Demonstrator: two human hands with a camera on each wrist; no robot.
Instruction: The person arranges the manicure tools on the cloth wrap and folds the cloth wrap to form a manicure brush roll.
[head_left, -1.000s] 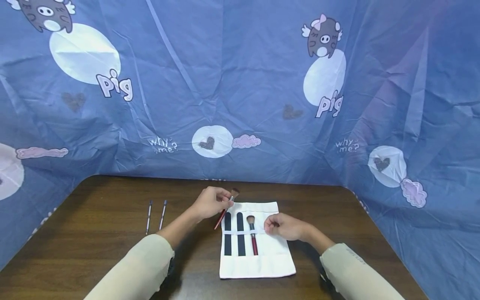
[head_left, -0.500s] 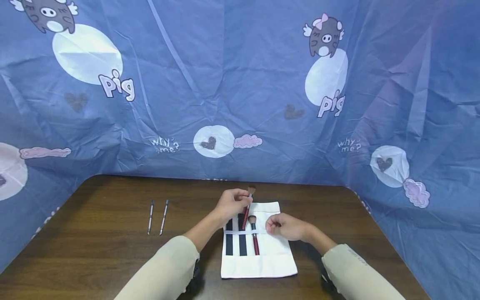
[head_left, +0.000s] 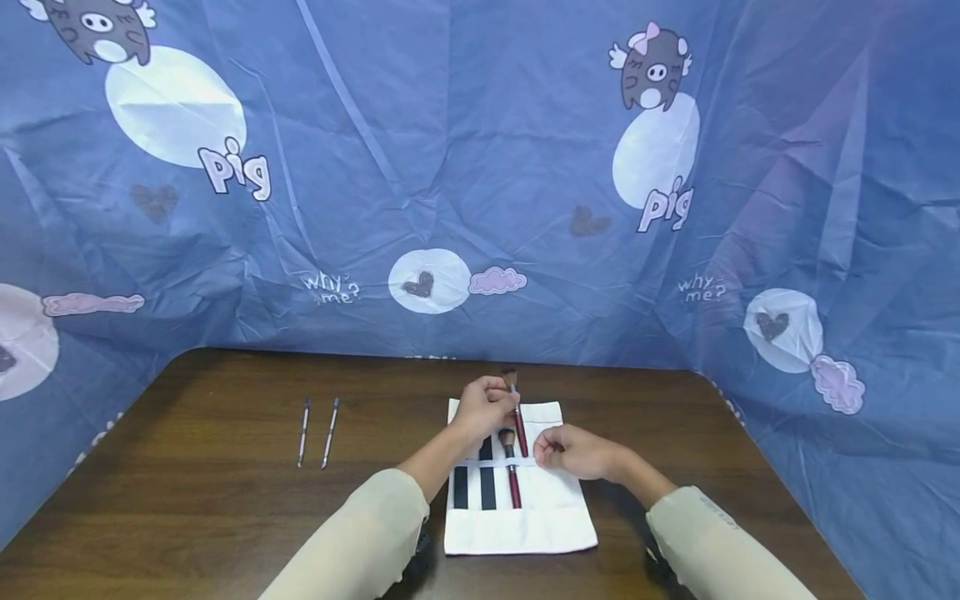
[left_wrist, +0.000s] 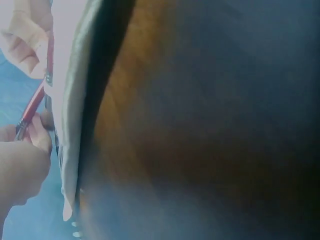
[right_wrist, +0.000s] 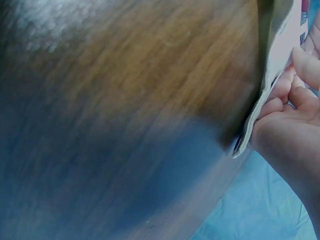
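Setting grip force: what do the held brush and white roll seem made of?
Held brush: smooth, even red handle suggests painted wood or plastic; fine brown tip looks like bristle, type unclear. White roll: probably matte fabric, from its soft, wavy edge.

The right hand (right_wrist: pixel 295 107) curls its fingers against a white cloth (right_wrist: pixel 284 40) beside brown wood (right_wrist: pixel 150 65).

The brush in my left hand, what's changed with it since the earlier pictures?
Your left hand carried the held brush rightward, from the left edge of the white roll to past the strapped brush; its handle now slants down rightward instead of leftward. Nothing was released. The right hand, strapped brush and two thin sticks stayed put.
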